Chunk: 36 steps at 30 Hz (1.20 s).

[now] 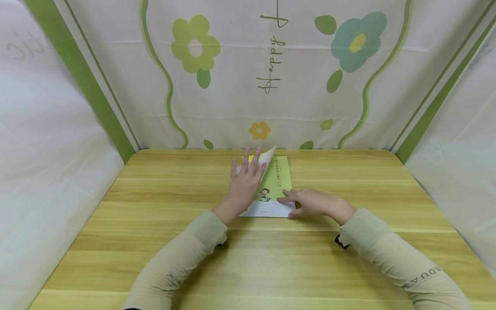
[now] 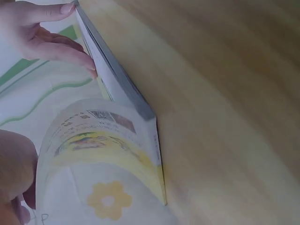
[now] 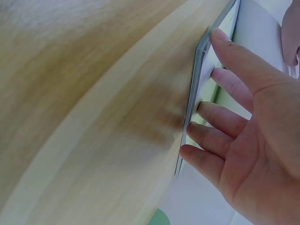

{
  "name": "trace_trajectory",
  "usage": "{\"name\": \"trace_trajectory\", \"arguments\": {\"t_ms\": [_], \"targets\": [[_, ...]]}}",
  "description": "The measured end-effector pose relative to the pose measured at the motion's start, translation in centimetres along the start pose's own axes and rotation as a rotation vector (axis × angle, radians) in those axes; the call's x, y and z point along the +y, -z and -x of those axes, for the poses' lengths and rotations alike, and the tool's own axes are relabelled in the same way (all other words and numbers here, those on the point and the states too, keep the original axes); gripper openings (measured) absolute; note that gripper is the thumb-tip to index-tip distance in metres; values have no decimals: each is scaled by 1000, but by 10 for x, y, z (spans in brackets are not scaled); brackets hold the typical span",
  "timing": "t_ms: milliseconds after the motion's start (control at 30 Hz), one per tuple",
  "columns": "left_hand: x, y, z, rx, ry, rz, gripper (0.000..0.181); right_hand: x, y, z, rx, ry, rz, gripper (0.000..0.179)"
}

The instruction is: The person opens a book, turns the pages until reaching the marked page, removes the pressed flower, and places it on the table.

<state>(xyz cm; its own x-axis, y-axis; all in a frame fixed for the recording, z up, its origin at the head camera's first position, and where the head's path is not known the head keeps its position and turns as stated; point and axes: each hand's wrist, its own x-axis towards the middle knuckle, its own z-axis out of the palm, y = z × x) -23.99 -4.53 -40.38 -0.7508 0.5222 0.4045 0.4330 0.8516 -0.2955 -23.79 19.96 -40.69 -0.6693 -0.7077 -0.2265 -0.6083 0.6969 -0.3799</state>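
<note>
A thin book (image 1: pixel 280 181) with a green upper part, a white lower strip and a cartoon child lies on the table. One leaf (image 1: pixel 268 160) of it, white with a yellow edge, stands raised and curved over the book's left part. My left hand (image 1: pixel 246 183) has its fingers spread against this leaf; the left wrist view shows the leaf bowed beside that hand, with yellow pictures printed on it. My right hand (image 1: pixel 311 202) touches the book's lower right side, fingers extended; in the right wrist view its fingertips (image 3: pixel 190 151) rest along the edge.
The wooden table (image 1: pixel 155 241) extends around the book on all sides. A white cloth backdrop (image 1: pixel 240 47) with flowers and lettering rises behind its far edge. White cloth walls (image 1: pixel 46 142) stand to the left and right.
</note>
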Motion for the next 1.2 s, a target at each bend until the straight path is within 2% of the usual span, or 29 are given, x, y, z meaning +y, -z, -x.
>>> {"name": "trace_trajectory", "arguments": {"t_ms": [133,200,267,400,500,667,1000,1200], "targets": [[-6,3,4,-38,-63,-75,52,-1,1,0,2,-2,-5,60],[-9,6,5,-87,-84,-62,48,-1,2,0,2,-4,-7,60],[-14,7,5,-145,-78,-18,44,-1,2,0,1,-7,-9,60],[-22,9,3,-296,2,102,46,-1,2,0,-3,-15,-11,61],[-28,11,3,-368,75,193,51,-1,2,1,-6,-21,-13,61],[-38,10,5,-392,167,284,50,0,1,1,-6,-26,-16,61],[-52,-10,18,-515,222,324,59,-2,0,2,-10,-11,-17,64],[-57,-13,21,-569,238,422,61,-2,1,3,-11,-18,-17,66]]}}
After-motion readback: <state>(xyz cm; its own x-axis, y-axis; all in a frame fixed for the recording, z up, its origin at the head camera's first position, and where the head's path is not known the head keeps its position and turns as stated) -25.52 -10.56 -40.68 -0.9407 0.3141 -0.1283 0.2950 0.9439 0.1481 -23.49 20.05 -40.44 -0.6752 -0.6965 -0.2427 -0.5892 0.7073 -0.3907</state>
